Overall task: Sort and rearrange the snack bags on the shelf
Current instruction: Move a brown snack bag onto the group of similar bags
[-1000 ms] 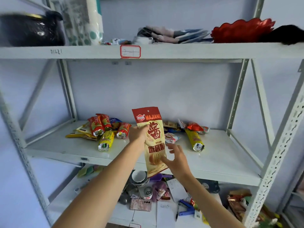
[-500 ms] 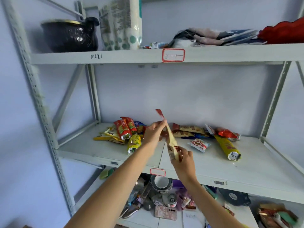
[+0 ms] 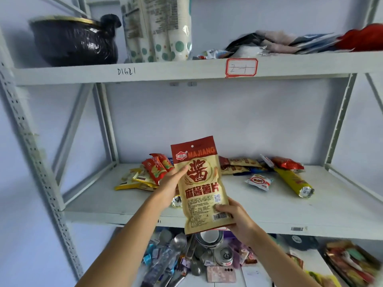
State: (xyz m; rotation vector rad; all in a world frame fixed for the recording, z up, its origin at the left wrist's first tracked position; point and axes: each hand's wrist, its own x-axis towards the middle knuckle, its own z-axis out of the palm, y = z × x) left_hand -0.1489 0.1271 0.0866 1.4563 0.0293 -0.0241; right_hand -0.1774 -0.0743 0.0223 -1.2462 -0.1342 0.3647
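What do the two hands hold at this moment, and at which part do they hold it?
Both hold one tan and red MAJIANG chip bag, upright before the shelf. The left hand grips its left edge near the middle; the right hand pinches its lower right corner.

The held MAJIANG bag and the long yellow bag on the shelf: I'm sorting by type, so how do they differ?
The MAJIANG bag is flat, wide, tan with a red top, held upright by both hands. The long yellow bag is narrow, tube-like, lying on the shelf, untouched. Both are sealed snack packs.
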